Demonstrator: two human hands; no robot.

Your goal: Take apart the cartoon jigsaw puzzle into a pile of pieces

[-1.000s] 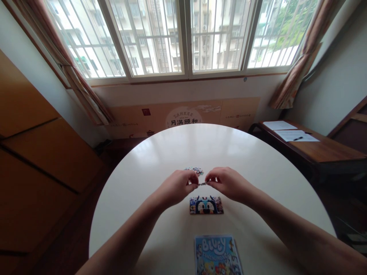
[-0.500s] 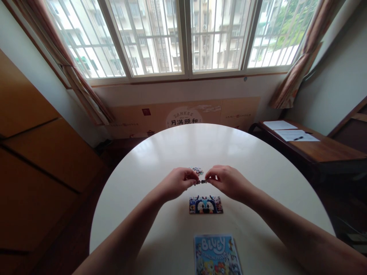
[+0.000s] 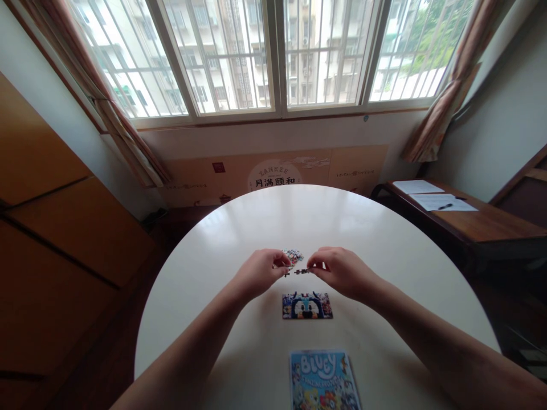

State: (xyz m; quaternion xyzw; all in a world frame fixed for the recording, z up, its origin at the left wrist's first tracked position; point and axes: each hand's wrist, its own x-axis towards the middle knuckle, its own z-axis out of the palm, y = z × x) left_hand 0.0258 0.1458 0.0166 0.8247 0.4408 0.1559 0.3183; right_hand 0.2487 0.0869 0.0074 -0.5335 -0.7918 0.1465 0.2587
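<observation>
Between the fingertips of my left hand (image 3: 261,272) is a small dark jigsaw piece (image 3: 286,274), mostly covered by the fingers. My right hand (image 3: 341,271) pinches a short strip of joined puzzle pieces (image 3: 301,271) by its right end. A small gap separates the strip from the left piece. Just beyond the hands lies a pile of loose puzzle pieces (image 3: 294,255). On the near side sits a partly assembled puzzle (image 3: 306,306), a flat rectangle with a blue cartoon dog's face.
A Bluey picture sheet or packet (image 3: 322,378) lies at the near edge of the view on the round white table (image 3: 183,319). To the right, a wooden side table (image 3: 499,222) carries papers (image 3: 442,201) and pens. A barred window (image 3: 277,57) is ahead.
My left hand has moved slightly left, away from the right. The pieces that met between the hands are now apart, one on the left and a strip on the right.
</observation>
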